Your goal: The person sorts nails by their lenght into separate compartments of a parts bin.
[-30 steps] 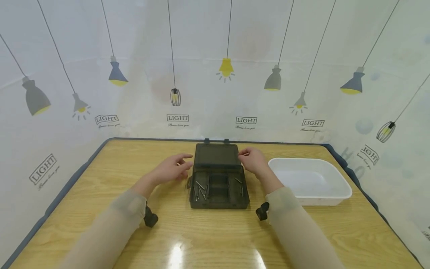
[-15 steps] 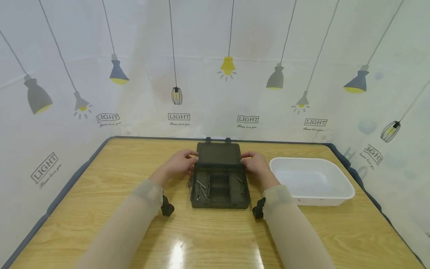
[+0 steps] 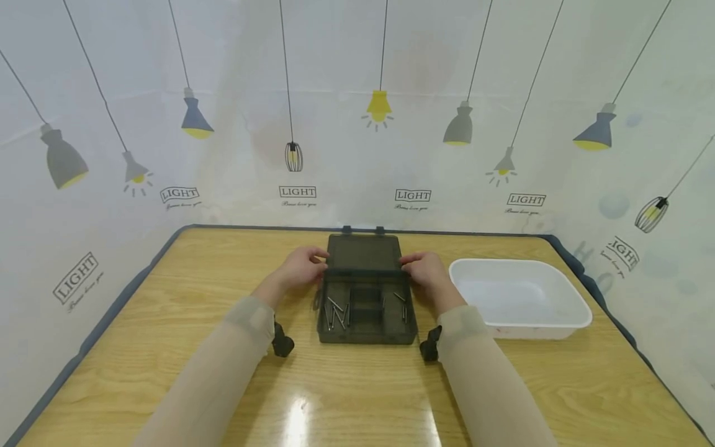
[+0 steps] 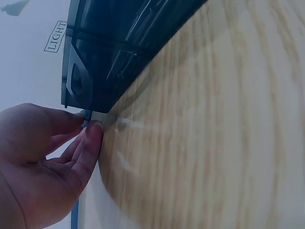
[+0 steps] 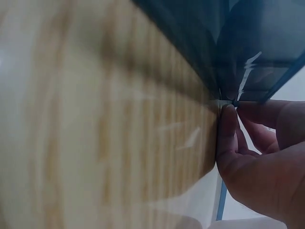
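Note:
A dark, see-through plastic compartment box [image 3: 365, 310] lies open in the middle of the wooden table [image 3: 167, 298], with its lid [image 3: 363, 251] folded back away from me. Several thin metal nails [image 3: 337, 312] lie in its left and right compartments. My left hand [image 3: 319, 259] pinches the lid's left edge near the hinge line. My right hand [image 3: 406, 262] pinches the right edge at the same height. In the left wrist view, the fingertips [image 4: 94, 128] meet at the box corner [image 4: 78, 90]. In the right wrist view, the thumb and fingertips [image 5: 228, 114] close on the opposite corner [image 5: 238, 90].
A white plastic tray [image 3: 575, 310] stands on the table to the right of the box, a short gap from my right forearm. A curtain printed with lamps surrounds the table on the far, left and right sides. Small black wrist cameras [image 3: 282, 343] hang under both sleeves.
My left hand has moved right from the bare table to the lid's left edge. My right hand has shifted slightly on the right edge. The box has stayed in place.

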The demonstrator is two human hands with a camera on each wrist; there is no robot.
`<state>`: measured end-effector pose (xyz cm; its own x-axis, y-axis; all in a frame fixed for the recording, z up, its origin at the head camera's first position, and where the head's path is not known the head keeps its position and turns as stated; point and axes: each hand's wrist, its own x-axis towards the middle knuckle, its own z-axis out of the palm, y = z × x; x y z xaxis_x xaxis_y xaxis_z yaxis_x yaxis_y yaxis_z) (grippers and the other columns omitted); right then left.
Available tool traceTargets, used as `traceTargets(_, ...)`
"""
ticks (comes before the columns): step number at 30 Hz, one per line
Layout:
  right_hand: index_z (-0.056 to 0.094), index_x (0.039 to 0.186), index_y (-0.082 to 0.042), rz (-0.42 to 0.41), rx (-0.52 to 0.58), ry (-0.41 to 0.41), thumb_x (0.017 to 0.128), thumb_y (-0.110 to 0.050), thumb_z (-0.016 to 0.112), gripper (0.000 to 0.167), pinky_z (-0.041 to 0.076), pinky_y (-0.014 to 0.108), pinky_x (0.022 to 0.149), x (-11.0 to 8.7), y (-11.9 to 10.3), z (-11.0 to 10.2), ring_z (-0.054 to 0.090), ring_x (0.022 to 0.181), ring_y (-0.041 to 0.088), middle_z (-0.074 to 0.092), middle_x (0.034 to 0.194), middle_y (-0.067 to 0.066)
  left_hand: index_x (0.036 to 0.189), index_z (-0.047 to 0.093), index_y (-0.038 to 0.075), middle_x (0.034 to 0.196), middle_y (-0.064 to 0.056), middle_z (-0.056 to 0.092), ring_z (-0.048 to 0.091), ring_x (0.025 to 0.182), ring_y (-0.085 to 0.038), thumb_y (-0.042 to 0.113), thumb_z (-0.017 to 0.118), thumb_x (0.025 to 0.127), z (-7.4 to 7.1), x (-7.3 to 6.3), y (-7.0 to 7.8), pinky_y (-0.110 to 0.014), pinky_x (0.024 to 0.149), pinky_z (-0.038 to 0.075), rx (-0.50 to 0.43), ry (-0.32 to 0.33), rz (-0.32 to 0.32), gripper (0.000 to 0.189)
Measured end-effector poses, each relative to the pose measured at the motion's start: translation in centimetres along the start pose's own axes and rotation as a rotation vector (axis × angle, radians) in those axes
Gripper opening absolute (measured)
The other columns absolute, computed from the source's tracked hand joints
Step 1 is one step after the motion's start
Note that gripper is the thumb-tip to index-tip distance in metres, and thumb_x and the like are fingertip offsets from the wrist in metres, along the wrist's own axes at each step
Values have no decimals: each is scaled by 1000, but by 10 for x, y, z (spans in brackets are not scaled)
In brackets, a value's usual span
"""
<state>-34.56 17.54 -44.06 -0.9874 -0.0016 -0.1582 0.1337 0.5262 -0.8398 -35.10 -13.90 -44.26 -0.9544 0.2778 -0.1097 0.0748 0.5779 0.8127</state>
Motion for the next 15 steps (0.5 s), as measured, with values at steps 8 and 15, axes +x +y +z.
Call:
traceTargets(8, 74, 138, 3, 29, 66, 22, 105, -2, 61, 35, 53, 39, 102, 0, 1, 3, 62, 124, 31, 67, 148, 24, 149, 62, -6, 133, -31, 73, 80, 102, -34, 4, 60, 110, 2, -3, 1, -38, 88, 66, -45, 56, -25, 40)
traceTargets(15, 63, 152, 1, 54, 185, 38, 106, 0, 59, 46, 56, 33, 96, 2, 0, 6, 68, 125, 29, 67, 149, 26, 152, 57, -5, 132, -30, 72, 77, 92, -25, 2, 63, 108, 3, -2, 0, -34, 82, 65, -143, 108, -47, 45)
